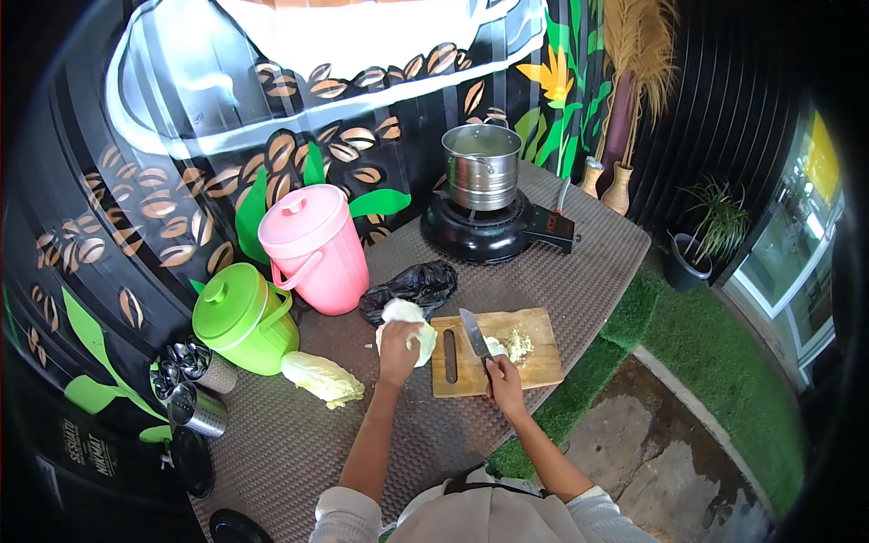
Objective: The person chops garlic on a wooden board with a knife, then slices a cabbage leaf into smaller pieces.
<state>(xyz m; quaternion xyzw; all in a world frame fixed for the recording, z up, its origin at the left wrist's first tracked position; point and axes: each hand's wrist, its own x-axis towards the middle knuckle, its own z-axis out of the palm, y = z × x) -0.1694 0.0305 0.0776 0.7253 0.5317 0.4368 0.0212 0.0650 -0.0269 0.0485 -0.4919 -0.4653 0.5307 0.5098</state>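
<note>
My right hand (505, 385) is closed around the black handle of a knife (474, 333), whose blade points up and left over the wooden cutting board (466, 384). Chopped pale pieces (519, 346) lie on the board, right of the blade. My left hand (398, 351) is at a pale cabbage-like piece (422, 344) left of the board; its fingertips are partly hidden, and I cannot tell whether they grip it. A long leafy cabbage (323, 379) lies on the table further left. Behind my left hand sits a crumpled black plastic bag (415, 288).
A steel pot (482, 167) stands on a black stove (475, 231) at the back. Pink (319, 258) and green (244, 321) lidded buckets stand at the left, near a metal cup (199, 412) and a utensil holder (215, 369). The table edge (608, 312) runs along the right.
</note>
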